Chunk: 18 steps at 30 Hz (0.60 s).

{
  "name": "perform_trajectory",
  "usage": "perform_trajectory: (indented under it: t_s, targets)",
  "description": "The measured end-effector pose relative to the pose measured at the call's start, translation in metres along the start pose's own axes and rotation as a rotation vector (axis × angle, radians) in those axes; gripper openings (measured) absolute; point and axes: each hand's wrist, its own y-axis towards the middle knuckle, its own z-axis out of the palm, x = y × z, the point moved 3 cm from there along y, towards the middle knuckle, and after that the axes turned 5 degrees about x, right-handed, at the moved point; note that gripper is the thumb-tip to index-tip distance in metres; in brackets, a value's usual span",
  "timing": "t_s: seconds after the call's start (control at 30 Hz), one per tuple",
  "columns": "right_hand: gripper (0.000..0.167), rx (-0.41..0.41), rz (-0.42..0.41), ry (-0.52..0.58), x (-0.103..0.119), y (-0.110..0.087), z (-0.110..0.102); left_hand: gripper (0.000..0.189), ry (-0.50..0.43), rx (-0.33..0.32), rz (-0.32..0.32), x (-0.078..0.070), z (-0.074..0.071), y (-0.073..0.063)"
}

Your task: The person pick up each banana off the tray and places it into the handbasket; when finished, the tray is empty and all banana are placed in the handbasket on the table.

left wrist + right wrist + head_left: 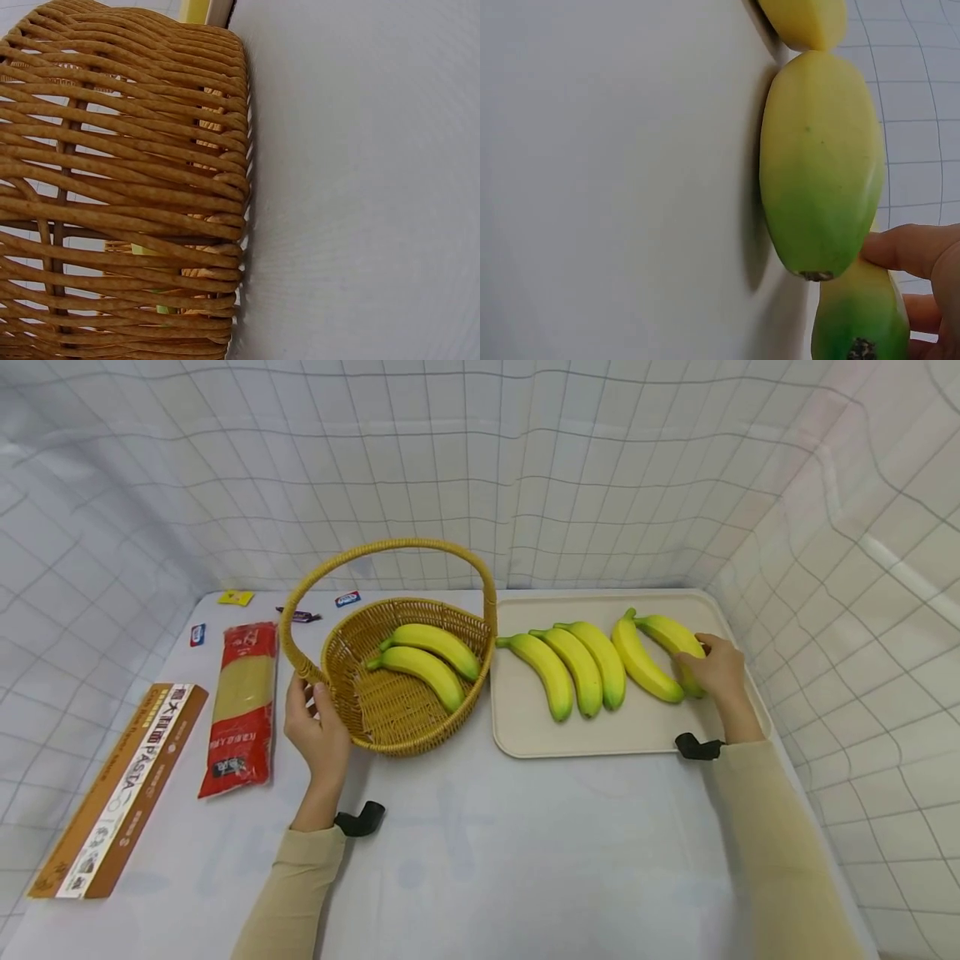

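At the right of the tray (525, 737), the right hand (717, 670) pinches the rightmost banana (672, 633), closed to its width; the left hand (320, 731) grips the basket (393, 706) at left. Grasping seems the current step; next probably calls for lifting clear of the neighbouring banana (641, 662).

White table (480, 877): basket (384, 712), tray (521, 722), box (120, 793), red bag (240, 718), small packets (348, 599).
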Motion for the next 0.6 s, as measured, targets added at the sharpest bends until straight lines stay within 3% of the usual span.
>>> perform_trajectory:
  t_s: [0.23, 0.37, 0.5, 0.6]
  targets:
    - [0.061, -0.097, 0.008, 0.043, 0.006, -0.01, -0.011, 0.035, 0.011, 0.011, -0.004, 0.003, 0.0, 0.001]
    - [0.06, -0.112, -0.047, 0.075, 0.028, -0.019, -0.008, 0.035, 0.014, 0.0, -0.004, 0.005, 0.0, 0.002]
    - [0.058, -0.115, -0.195, 0.074, 0.069, -0.034, 0.01, 0.036, 0.021, 0.0, -0.015, 0.028, 0.001, 0.005]
    - [0.055, -0.092, -0.367, 0.083, 0.108, -0.052, 0.033, 0.037, 0.021, 0.012, -0.02, 0.037, 0.001, 0.005]
